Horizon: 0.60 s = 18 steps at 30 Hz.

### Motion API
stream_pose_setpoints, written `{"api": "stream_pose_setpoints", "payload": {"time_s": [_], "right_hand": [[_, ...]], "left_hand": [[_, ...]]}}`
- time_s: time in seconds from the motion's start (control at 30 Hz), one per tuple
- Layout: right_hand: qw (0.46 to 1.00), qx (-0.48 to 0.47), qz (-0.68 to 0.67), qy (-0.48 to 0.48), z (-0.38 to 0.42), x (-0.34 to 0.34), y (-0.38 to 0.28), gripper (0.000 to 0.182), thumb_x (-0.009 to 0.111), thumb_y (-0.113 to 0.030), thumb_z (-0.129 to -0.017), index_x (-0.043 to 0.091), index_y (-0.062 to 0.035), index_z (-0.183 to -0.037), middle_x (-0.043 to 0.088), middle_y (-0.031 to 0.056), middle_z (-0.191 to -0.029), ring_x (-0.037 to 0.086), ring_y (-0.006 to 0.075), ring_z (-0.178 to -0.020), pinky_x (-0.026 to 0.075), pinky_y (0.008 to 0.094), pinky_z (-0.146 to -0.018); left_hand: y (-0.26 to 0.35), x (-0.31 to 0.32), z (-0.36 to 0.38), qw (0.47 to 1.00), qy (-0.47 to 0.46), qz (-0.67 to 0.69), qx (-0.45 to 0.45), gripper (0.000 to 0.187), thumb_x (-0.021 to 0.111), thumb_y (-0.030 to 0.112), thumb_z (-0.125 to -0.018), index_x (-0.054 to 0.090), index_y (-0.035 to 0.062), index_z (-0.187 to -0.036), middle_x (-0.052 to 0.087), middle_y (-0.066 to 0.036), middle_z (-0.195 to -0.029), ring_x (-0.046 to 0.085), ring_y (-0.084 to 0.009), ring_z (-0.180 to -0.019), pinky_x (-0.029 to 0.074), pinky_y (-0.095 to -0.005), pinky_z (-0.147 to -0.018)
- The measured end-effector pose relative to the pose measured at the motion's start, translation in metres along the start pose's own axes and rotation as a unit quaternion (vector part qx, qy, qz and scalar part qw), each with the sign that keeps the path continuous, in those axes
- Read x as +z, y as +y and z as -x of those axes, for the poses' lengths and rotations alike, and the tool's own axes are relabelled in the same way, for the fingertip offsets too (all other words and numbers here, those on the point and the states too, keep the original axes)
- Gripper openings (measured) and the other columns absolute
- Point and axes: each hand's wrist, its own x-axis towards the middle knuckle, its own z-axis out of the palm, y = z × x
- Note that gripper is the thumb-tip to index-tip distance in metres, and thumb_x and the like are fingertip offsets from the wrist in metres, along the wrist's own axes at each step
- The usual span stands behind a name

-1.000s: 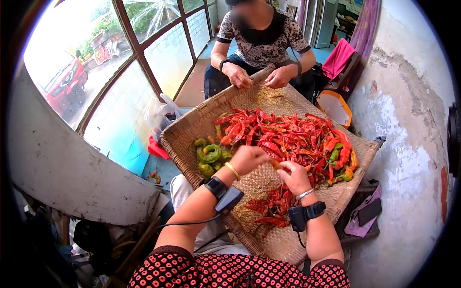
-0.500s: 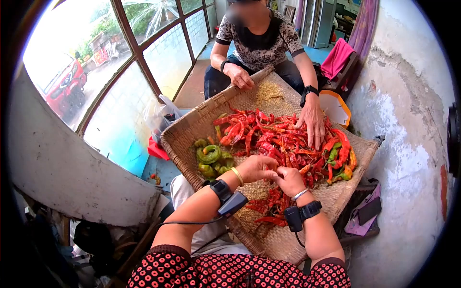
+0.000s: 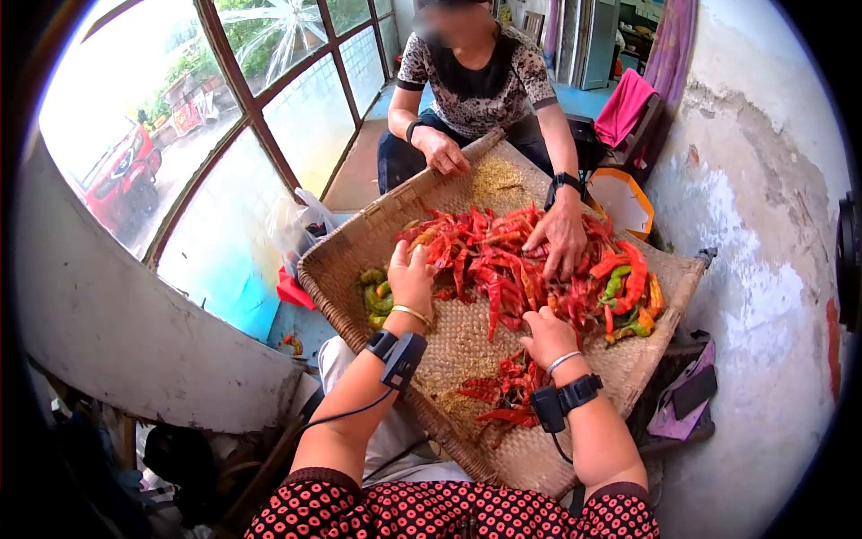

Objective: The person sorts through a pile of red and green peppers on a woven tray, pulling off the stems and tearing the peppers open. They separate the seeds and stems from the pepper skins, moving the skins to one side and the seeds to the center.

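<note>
A heap of dried red chili peppers [image 3: 512, 260] lies in a large woven bamboo tray [image 3: 431, 359]. My left hand [image 3: 413, 283] is over the left end of the heap, fingers spread and nothing visible in them. Just left of it are curled green peppers [image 3: 375, 296], partly covered by the hand. My right hand [image 3: 549, 340] is at the heap's near edge, its thumb apart from the bent fingers; no held pepper shows. Below it rests a smaller group of red chilies [image 3: 507, 391], among pale seeds [image 3: 449, 395].
Across the tray sits another person [image 3: 471, 81], one hand [image 3: 561, 238] on the chilies and the other [image 3: 444, 153] at the rim. Green and orange peppers [image 3: 637, 323] lie at the tray's right. A plastic bag [image 3: 301, 225] stands left, an orange-rimmed box [image 3: 620, 202] behind right.
My hands, together over the tray before, have parted: the left moved left and away from me, the right slightly right. The other person's hand on the chilies shifted left, and the heap's near edge changed.
</note>
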Motion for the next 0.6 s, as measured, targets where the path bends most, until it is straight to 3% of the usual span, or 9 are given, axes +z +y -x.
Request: {"api": "stream_pose_setpoints", "payload": {"time_s": [0.03, 0.1, 0.13, 0.23, 0.27, 0.33, 0.57, 0.6], "right_hand": [[1.000, -0.006, 0.008, 0.004, 0.001, 0.000, 0.000, 0.038, 0.063, -0.022, -0.072, 0.050, -0.0113, -0.106, 0.050, 0.0137, -0.096, 0.055, 0.0347, -0.083, 0.044, 0.0428, -0.072], [1.000, -0.006, 0.020, 0.011, 0.001, 0.003, 0.001, 0.035, 0.063, -0.021, -0.072, 0.050, -0.0123, -0.103, 0.054, 0.0140, -0.093, 0.055, 0.0344, -0.082, 0.045, 0.0432, -0.071], [1.000, -0.005, 0.020, 0.010, 0.001, 0.004, 0.002, 0.035, 0.063, -0.021, -0.072, 0.050, -0.0123, -0.103, 0.054, 0.0140, -0.093, 0.055, 0.0344, -0.082, 0.045, 0.0432, -0.071], [0.999, -0.003, 0.030, 0.019, 0.002, 0.006, 0.005, 0.031, 0.063, -0.021, -0.071, 0.052, -0.0116, -0.099, 0.056, 0.0127, -0.091, 0.056, 0.0325, -0.082, 0.045, 0.0418, -0.070], [0.999, -0.002, 0.031, 0.020, -0.001, 0.010, 0.008, 0.031, 0.063, -0.021, -0.071, 0.052, -0.0116, -0.099, 0.056, 0.0127, -0.091, 0.056, 0.0325, -0.082, 0.045, 0.0418, -0.070], [0.998, 0.001, 0.067, -0.011, -0.005, 0.016, 0.012, 0.027, 0.064, -0.024, -0.071, 0.056, -0.0112, -0.093, 0.058, 0.0115, -0.088, 0.057, 0.0298, -0.082, 0.046, 0.0408, -0.070], [0.996, 0.020, 0.068, -0.058, -0.003, 0.008, 0.008, 0.021, 0.063, -0.028, -0.070, 0.060, -0.0095, -0.080, 0.061, 0.0115, -0.081, 0.058, 0.0276, -0.082, 0.047, 0.0399, -0.070], [0.994, 0.014, 0.081, -0.068, -0.004, 0.010, 0.008, 0.020, 0.063, -0.027, -0.070, 0.060, -0.0094, -0.080, 0.061, 0.0115, -0.081, 0.058, 0.0277, -0.081, 0.047, 0.0402, -0.070]], "left_hand": [[-0.007, -0.001, -0.002, 1.000, -0.001, -0.002, -0.002, 0.030, 0.051, 0.012, -0.085, 0.048, 0.0037, -0.114, 0.058, -0.002, -0.083, 0.048, -0.0036, -0.054, 0.039, -0.0166, -0.046], [-0.017, 0.000, -0.002, 0.991, -0.041, -0.071, 0.102, 0.035, 0.052, 0.009, -0.083, 0.045, 0.0037, -0.117, 0.057, -0.002, -0.088, 0.048, -0.0045, -0.054, 0.041, -0.0180, -0.048], [-0.016, 0.002, 0.002, 0.978, -0.090, -0.137, 0.130, 0.030, 0.053, 0.007, -0.082, 0.049, 0.0030, -0.112, 0.058, -0.001, -0.081, 0.049, -0.0060, -0.054, 0.043, -0.0198, -0.049], [-0.020, 0.009, 0.021, 0.947, -0.243, -0.198, 0.076, 0.013, 0.056, 0.008, -0.080, 0.061, 0.0019, -0.090, 0.057, 0.000, -0.067, 0.051, -0.0063, -0.056, 0.045, -0.0212, -0.052], [-0.030, 0.005, 0.019, 0.897, -0.291, -0.302, 0.140, 0.012, 0.057, 0.008, -0.078, 0.062, 0.0019, -0.087, 0.060, -0.005, -0.068, 0.056, -0.0103, -0.058, 0.046, -0.0248, -0.055], [-0.020, 0.008, 0.029, 0.806, -0.383, -0.379, 0.244, 0.013, 0.057, 0.007, -0.078, 0.061, 0.0007, -0.088, 0.061, -0.007, -0.069, 0.056, -0.0109, -0.060, 0.046, -0.0246, -0.056], [-0.001, 0.022, 0.042, 0.722, -0.486, -0.445, 0.211, 0.014, 0.058, 0.013, -0.076, 0.062, 0.0036, -0.086, 0.062, -0.012, -0.072, 0.061, -0.0235, -0.065, 0.047, -0.0306, -0.059], [0.010, 0.028, 0.048, 0.682, -0.510, -0.470, 0.232, 0.015, 0.058, 0.015, -0.075, 0.062, 0.0045, -0.085, 0.061, -0.012, -0.072, 0.060, -0.0253, -0.066, 0.047, -0.0324, -0.059]]}}
